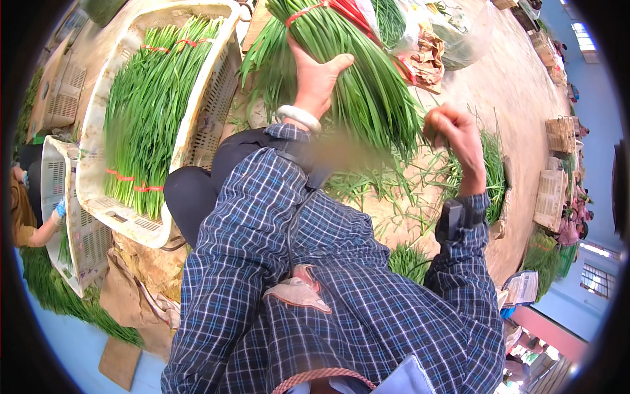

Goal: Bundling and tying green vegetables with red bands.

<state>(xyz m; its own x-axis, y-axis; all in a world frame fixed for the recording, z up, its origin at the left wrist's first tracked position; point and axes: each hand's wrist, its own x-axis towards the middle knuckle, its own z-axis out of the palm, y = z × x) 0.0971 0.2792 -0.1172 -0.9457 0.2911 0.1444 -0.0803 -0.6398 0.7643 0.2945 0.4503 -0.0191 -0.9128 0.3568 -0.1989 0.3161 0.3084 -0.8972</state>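
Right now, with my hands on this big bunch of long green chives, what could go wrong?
1. The left hand grips the big bunch of long green chives from one side only; its loose lower ends may spill.
2. The right hand pinches a few thin stalks, which could snap.

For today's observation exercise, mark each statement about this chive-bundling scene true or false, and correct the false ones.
1. The left hand grips a chive bundle. True.
2. The bundle's tie is blue. False: it is red.
3. The white crate holds tied chives. True.
4. The right hand lies flat and open. False: it is closed, pinching a few green blades.
5. The left wrist wears a pale bangle. True.
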